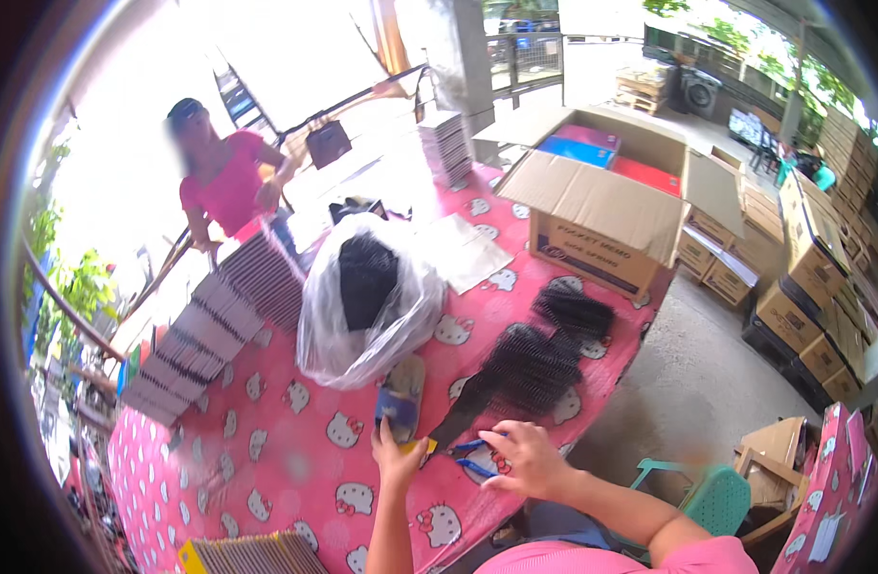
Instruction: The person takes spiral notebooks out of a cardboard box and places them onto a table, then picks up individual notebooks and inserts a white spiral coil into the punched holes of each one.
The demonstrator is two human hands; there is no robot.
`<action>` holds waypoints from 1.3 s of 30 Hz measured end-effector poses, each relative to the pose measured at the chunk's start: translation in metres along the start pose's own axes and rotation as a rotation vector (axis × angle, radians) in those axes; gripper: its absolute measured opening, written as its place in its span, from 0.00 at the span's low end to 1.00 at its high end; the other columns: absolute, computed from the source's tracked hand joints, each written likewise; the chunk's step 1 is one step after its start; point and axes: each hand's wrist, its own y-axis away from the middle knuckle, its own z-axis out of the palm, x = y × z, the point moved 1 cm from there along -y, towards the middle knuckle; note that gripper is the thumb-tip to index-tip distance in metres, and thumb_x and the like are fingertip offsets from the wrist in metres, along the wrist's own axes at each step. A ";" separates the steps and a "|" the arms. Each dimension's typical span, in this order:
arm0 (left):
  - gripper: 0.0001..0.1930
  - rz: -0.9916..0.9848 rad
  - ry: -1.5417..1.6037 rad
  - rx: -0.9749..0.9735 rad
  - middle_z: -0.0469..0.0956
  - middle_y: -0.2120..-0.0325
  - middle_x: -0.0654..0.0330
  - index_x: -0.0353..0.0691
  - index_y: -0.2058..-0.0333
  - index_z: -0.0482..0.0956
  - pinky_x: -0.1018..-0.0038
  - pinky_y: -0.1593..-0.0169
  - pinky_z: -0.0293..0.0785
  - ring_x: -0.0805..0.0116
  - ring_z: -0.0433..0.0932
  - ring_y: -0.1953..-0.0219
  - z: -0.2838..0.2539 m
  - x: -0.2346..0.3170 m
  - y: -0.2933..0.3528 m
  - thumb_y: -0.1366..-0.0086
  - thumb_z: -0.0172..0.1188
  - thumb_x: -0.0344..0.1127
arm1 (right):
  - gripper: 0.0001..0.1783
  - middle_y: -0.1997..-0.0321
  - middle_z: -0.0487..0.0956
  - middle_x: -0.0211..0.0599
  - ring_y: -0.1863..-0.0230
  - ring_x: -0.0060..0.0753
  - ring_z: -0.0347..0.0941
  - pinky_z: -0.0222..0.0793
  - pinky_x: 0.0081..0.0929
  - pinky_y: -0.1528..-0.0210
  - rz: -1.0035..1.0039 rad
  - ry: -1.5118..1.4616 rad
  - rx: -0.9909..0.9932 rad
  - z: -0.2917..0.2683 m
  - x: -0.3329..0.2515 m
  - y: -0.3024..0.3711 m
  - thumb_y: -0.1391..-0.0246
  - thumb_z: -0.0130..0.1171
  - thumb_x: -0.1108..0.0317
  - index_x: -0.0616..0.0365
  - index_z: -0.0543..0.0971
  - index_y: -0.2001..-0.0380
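Observation:
My left hand (399,465) is closed on a small yellow piece (421,446), mostly hidden by the fingers. Just beyond it lies a blue slipper (400,400), with my fingers against its near end. My right hand (530,461) grips blue-handled pliers (472,466), their jaws pointing toward the left hand. Black spiral binding coils (530,368) lie in a loose pile ahead of the pliers, one bunch trailing down toward my hands. More black material (367,277) fills a clear plastic bag (324,340) beyond the slipper.
A pink patterned cloth (295,459) covers the table. Notebook stacks (195,325) line its left side; yellow-covered notebooks (252,555) stand at the near edge. An open carton (592,230) sits far right. Across the table is another person (233,177). A green stool (711,502) stands right.

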 end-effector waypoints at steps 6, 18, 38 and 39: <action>0.45 0.150 0.134 0.180 0.49 0.34 0.43 0.38 0.35 0.55 0.58 0.32 0.45 0.47 0.50 0.32 -0.038 0.053 0.003 0.47 0.70 0.39 | 0.29 0.52 0.73 0.45 0.50 0.46 0.71 0.68 0.40 0.49 -0.038 0.160 0.363 -0.210 0.061 0.025 0.53 0.68 0.50 0.57 0.76 0.53; 0.38 0.257 0.885 -0.001 0.56 0.36 0.54 0.38 0.35 0.54 0.73 0.45 0.67 0.63 0.61 0.40 0.029 0.374 0.035 0.42 0.62 0.28 | 0.33 0.55 0.78 0.39 0.59 0.29 0.75 0.71 0.27 0.55 0.434 -0.191 0.019 -0.484 0.293 -0.161 0.41 0.56 0.43 0.67 0.76 0.52; 0.32 0.878 -0.145 -0.168 0.41 0.33 0.44 0.60 0.38 0.67 0.50 0.34 0.42 0.37 0.45 0.34 0.191 0.501 -0.051 0.43 0.62 0.39 | 0.27 0.41 0.74 0.40 0.44 0.35 0.73 0.72 0.38 0.45 1.044 -0.633 -1.009 -0.357 0.406 -0.266 0.37 0.50 0.48 0.60 0.73 0.47; 0.31 0.876 -0.130 -0.166 0.41 0.33 0.43 0.59 0.39 0.68 0.51 0.34 0.42 0.38 0.45 0.34 0.193 0.498 -0.052 0.43 0.63 0.39 | 0.30 0.42 0.74 0.40 0.43 0.34 0.72 0.71 0.38 0.44 1.072 -0.797 -1.002 -0.363 0.387 -0.265 0.38 0.49 0.45 0.60 0.72 0.46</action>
